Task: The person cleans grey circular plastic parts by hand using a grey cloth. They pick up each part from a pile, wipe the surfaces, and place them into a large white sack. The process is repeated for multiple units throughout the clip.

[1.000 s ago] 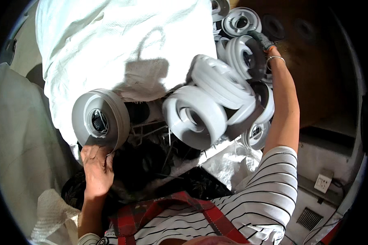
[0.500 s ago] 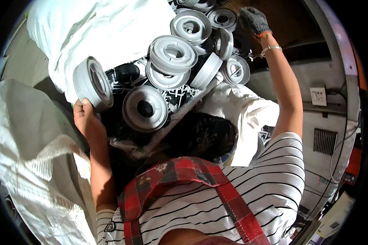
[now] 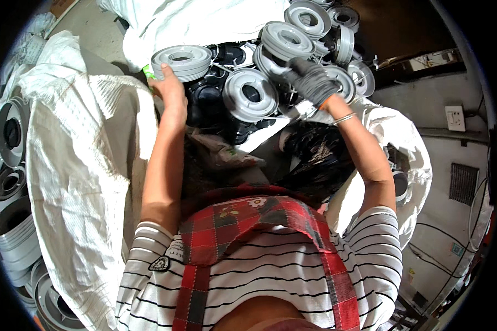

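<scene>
My bare left hand (image 3: 170,92) grips the near rim of a grey plastic ring-shaped part (image 3: 181,70), ridged around its side, with its thumb on the outside wall. My right hand (image 3: 313,84) wears a dark grey glove and passes over the pile of similar parts; motion smears its fingers, so its grip is unclear. Between the hands a flanged grey ring (image 3: 234,105) lies face up with a dark centre. Just beyond the glove, another grey ring (image 3: 273,44) rests tilted on the heap. Black plastic pieces (image 3: 205,99) sit under and between the rings.
White woven sacks stand around me: one sack (image 3: 88,165) at left, another sack (image 3: 406,129) at right, and white sheeting (image 3: 204,22) behind the pile. More grey rings (image 3: 16,231) are stacked at far left. A wall socket (image 3: 455,118) is on the right wall.
My right hand has come down and inward from the far right to over the pile. The ring in my left hand has turned from upright to nearly flat. The head view has shifted.
</scene>
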Action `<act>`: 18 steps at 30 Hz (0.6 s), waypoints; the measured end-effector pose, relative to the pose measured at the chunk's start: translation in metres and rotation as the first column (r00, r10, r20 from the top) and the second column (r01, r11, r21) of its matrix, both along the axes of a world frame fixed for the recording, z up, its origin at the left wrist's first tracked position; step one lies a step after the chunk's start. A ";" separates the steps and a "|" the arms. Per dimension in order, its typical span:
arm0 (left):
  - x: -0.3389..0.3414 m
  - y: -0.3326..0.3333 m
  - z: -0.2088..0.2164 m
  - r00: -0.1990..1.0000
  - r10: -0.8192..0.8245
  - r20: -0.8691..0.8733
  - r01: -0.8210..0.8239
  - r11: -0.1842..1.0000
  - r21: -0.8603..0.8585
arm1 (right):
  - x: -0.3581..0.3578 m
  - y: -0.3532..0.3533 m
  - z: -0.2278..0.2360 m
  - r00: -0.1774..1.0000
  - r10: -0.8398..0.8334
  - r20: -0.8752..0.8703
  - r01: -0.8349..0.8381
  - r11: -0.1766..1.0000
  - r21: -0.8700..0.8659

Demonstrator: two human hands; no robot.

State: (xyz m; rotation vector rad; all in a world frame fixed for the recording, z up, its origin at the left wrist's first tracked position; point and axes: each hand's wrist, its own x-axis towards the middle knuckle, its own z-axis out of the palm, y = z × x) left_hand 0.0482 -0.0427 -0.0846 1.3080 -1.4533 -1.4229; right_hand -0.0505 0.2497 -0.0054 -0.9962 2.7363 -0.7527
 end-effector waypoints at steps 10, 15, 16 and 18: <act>0.015 0.025 0.009 0.545 -0.294 0.785 0.810 0.427 -0.402 | 0.056 -0.037 -0.091 0.900 0.351 -0.258 -0.264 0.911 0.316; 0.020 0.004 0.010 0.270 -0.246 0.931 0.916 0.363 -0.170 | 0.009 -0.043 -0.035 0.784 0.268 -0.560 -0.174 0.961 0.217; 0.020 0.009 0.014 0.334 -0.261 0.906 0.891 0.400 -0.214 | 0.000 -0.045 -0.018 0.825 0.229 -0.516 -0.128 0.966 0.224; 0.011 0.014 0.015 0.529 -0.264 0.806 0.794 0.488 -0.362 | -0.026 -0.050 0.008 0.863 0.064 -0.502 0.103 0.949 0.299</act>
